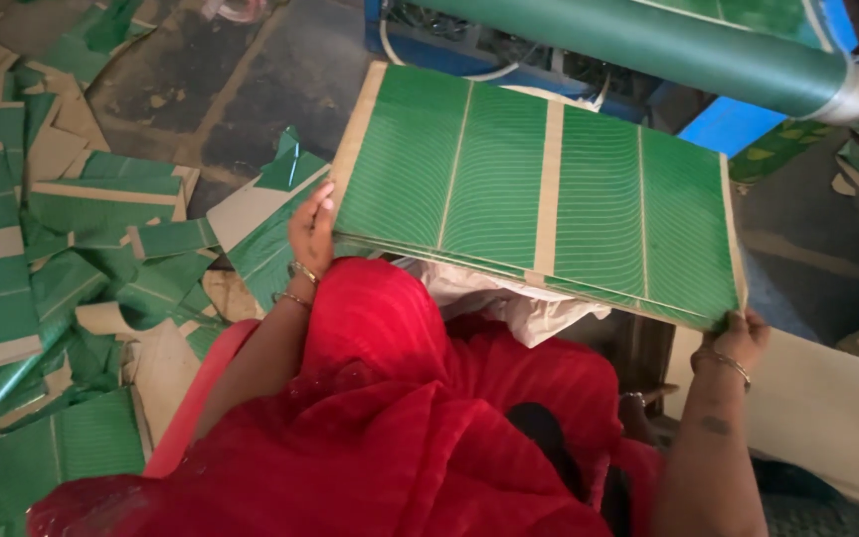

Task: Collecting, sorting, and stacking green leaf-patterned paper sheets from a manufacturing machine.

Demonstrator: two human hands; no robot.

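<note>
A heap of cut green and tan card scraps (62,298) covers the floor (211,89) to the left of the stack of flat green sheets with thin pale curved lines and tan borders (539,194). The left hand (312,231) holds the stack's near left corner, its fingers closed over the edge. The stack lies tilted above the red draped cloth (400,418) of the person's lap. The right hand (743,338) grips the stack's near right corner, fingers curled under it. Behind the stack, a long dark green roll (668,45) lies on a blue machine frame (738,124).
</note>
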